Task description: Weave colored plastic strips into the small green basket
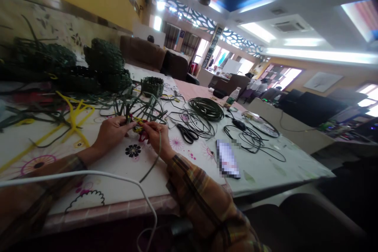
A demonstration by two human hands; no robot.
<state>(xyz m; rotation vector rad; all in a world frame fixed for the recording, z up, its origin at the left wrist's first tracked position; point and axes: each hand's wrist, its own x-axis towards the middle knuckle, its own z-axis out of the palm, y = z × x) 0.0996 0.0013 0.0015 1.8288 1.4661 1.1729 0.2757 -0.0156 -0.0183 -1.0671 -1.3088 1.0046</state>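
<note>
A partly woven piece (138, 119) of dark green, yellow and red strips is between my two hands, over the flowered tablecloth. Loose green strip ends fan out from its far side. My left hand (111, 134) is closed on the left edge of the weave. Fingers of my right hand (156, 136) pinch its right side, close to the left fingertips. One thin green strip (160, 143) hangs from the right hand down toward the table's near edge. The exact strip under each fingertip is too small to make out.
Black scissors (187, 134) lie right of my hands, before a coil of green strip (206, 109). A phone (227, 159), black cable (248, 138) and water bottle (233, 96) are farther right. Finished woven baskets (103, 57) stand back left near yellow strips (77, 116). A white cable (118, 174) crosses in front.
</note>
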